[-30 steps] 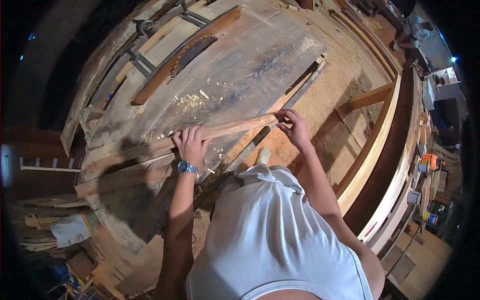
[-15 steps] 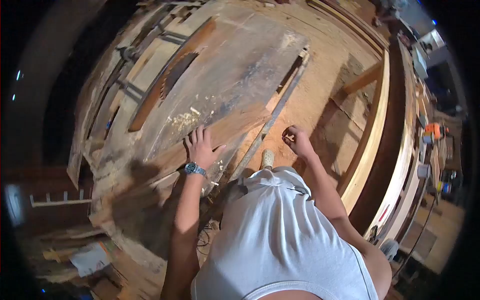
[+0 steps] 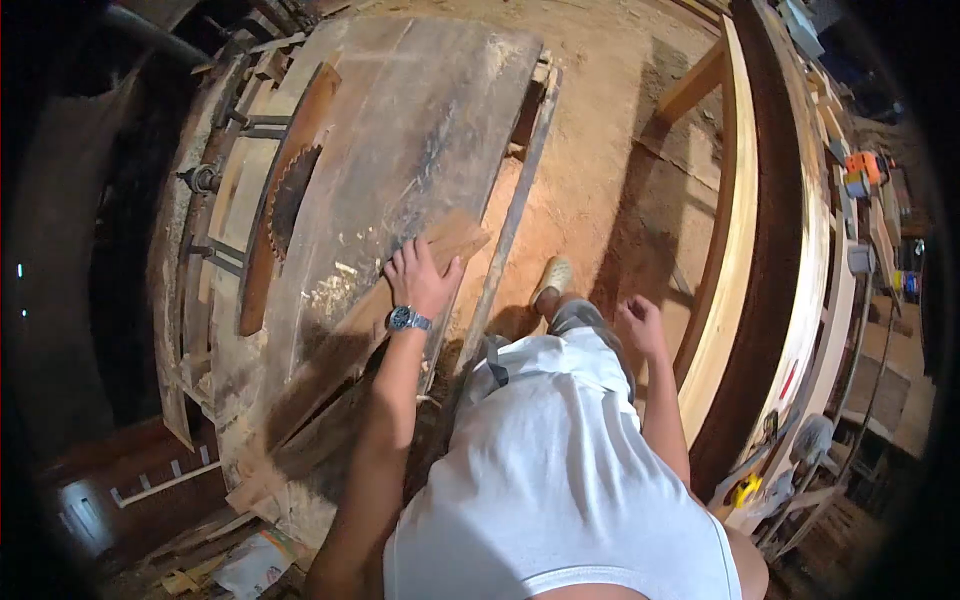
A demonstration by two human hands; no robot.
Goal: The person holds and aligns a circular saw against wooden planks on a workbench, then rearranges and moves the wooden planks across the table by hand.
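My left hand (image 3: 422, 285), with a watch (image 3: 404, 318) on its wrist, lies across a long wooden board (image 3: 455, 240) near the board's far end. Its fingers are spread over the wood and the thumb stands apart. The board lies along the near side of a worn saw table (image 3: 390, 130). A toothed circular saw blade (image 3: 292, 200) rises from the table beyond my fingers, with a gap between them. My right hand (image 3: 640, 322) hangs by my right side, fingers loosely curled; I see nothing in it.
Wood shavings (image 3: 335, 285) lie between blade and board. A metal rail (image 3: 515, 215) runs along the table's edge. To the right stands a long timber frame (image 3: 735, 230); beyond it are an orange tool (image 3: 866, 172) and a yellow tape measure (image 3: 744, 490). My shoe (image 3: 552, 278) is on the dusty floor.
My left hand is nearer the board's far end. My right hand has drawn back toward my side. My view has shifted, and one foot shows further forward.
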